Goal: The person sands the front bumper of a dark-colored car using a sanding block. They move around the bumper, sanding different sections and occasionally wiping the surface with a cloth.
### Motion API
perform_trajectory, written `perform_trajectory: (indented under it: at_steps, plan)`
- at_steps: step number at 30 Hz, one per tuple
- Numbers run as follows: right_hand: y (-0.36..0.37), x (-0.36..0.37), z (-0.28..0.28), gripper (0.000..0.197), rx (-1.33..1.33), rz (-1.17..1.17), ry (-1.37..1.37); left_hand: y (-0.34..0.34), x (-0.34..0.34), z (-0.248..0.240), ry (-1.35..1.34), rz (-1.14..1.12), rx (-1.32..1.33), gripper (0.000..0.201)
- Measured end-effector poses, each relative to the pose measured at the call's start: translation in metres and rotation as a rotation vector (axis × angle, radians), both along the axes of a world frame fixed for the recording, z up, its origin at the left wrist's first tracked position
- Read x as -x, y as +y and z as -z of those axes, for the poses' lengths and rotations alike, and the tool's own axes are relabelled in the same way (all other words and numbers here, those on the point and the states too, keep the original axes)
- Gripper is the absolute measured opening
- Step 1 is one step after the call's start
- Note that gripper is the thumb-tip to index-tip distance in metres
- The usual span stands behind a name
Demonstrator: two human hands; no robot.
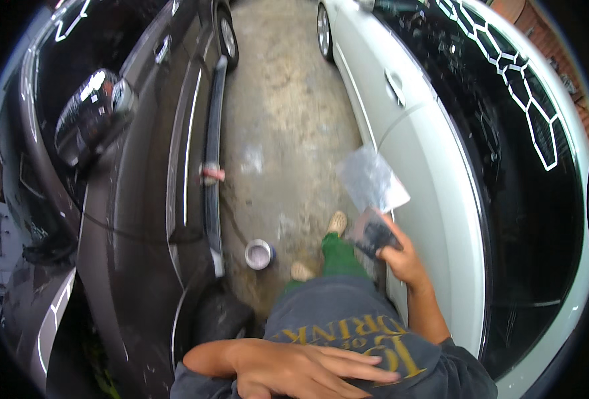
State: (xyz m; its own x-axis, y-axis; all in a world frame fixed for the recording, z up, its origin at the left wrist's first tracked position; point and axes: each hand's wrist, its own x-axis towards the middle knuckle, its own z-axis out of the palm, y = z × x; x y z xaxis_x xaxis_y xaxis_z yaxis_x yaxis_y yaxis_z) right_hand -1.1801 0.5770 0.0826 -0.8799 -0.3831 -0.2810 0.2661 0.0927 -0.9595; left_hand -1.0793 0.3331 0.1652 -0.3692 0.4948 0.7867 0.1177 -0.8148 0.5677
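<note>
My right hand [404, 258] is closed around a flat grey-brown rectangular piece with a dark smudged middle [374, 233], perhaps sandpaper or a pad. Just beyond its fingertips, a smeared grey square sheet [369, 178] with a white corner overlaps the lower side of the white car door [417, 163]. Whether the hand also holds this sheet I cannot tell. My left hand [301, 369] lies flat across the front of my dark shirt, fingers spread, with nothing in it.
A dark brown car [145, 173] stands along the left, its running board [213, 133] bearing a small red-and-white item [211, 174]. On the stained concrete floor [278, 86] between the cars stands a small bucket [259, 255] of pale liquid, close to my feet.
</note>
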Motion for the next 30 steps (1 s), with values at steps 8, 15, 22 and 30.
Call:
perform_trajectory:
  at_steps: [8, 15, 22, 30]
  plan:
    - [-0.054, 0.146, -0.054, 0.084, -0.044, -0.379, 0.549, -0.099, 0.191, 0.025, -0.679, -1.004, 0.74, 0.057]
    - [-0.106, 0.28, -0.048, 0.082, 0.092, -0.662, 0.504, -0.095, 0.351, 0.085, -1.075, -0.909, 0.262, 0.038]
    - [-0.101, 0.423, -0.019, 0.035, 0.034, -0.42, 0.119, -0.155, 0.451, 0.09, -1.106, -1.142, 0.262, 0.037]
    - [-0.21, 0.642, -0.053, 0.065, -0.393, -0.171, 1.145, -0.214, 0.584, 0.084, -0.933, -0.924, 0.666, 0.051]
